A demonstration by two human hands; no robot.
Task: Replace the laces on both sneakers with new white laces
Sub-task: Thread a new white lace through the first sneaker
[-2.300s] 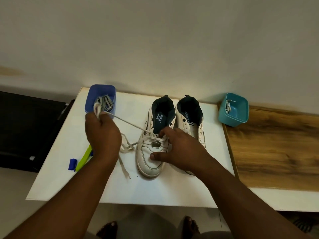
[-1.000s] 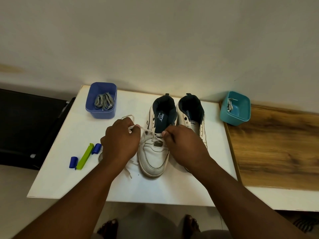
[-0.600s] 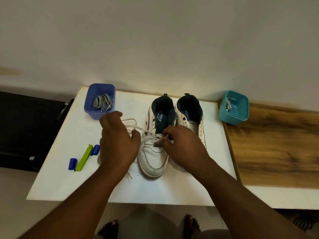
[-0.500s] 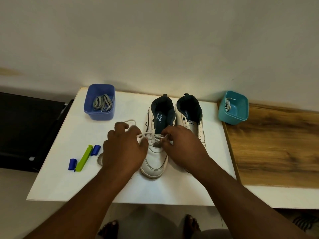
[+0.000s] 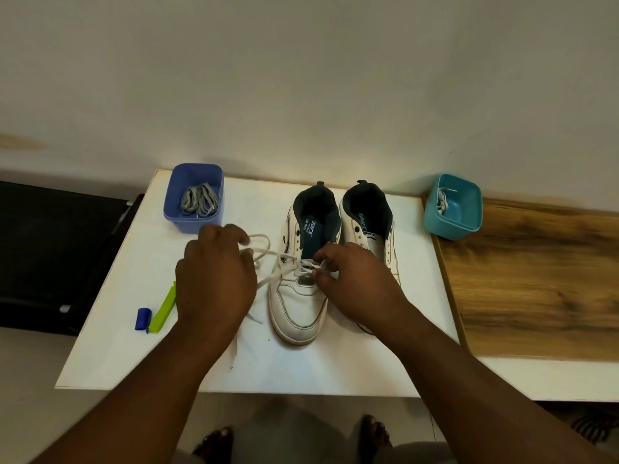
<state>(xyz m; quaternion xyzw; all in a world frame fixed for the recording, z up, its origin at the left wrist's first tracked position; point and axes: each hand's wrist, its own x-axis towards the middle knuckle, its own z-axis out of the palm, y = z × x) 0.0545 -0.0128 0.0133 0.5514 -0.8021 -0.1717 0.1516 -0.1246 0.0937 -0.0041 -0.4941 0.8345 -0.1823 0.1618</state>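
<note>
Head view, the only view: two white sneakers stand side by side on the white table (image 5: 335,373), toes toward the person. The left sneaker (image 5: 303,283) carries a new white lace (image 5: 268,253) through its lowest eyelets only; the right sneaker (image 5: 371,226) shows bare eyelets, and the right forearm covers its toe.

Hand state: the left hand (image 5: 214,279) is curled round the lace strand just left of the shoe, with a loop showing past its fingers. The right hand (image 5: 355,279) pinches the lace at the eyelet row, fingertips on the tongue area. The hands are apart, with the left sneaker between them.

Change: 2.3 s ago the left hand held the strand drawn out taut near the blue tub (image 5: 194,202), and the right hand pressed flat on the shoe. The left hand has since come back close to the sneaker, the strand has gone slack, and the right hand has shifted from bracing to pinching. Judgement: one pull-through is complete and the next eyelet crossing is being set up (upper eyelets remain unthreaded).

Other items: the blue tub holds grey laces; a teal tub (image 5: 453,206) at right holds what appears to be a white lace; a green clip (image 5: 162,313) and a blue cap (image 5: 142,319) lie near the left edge.
</note>
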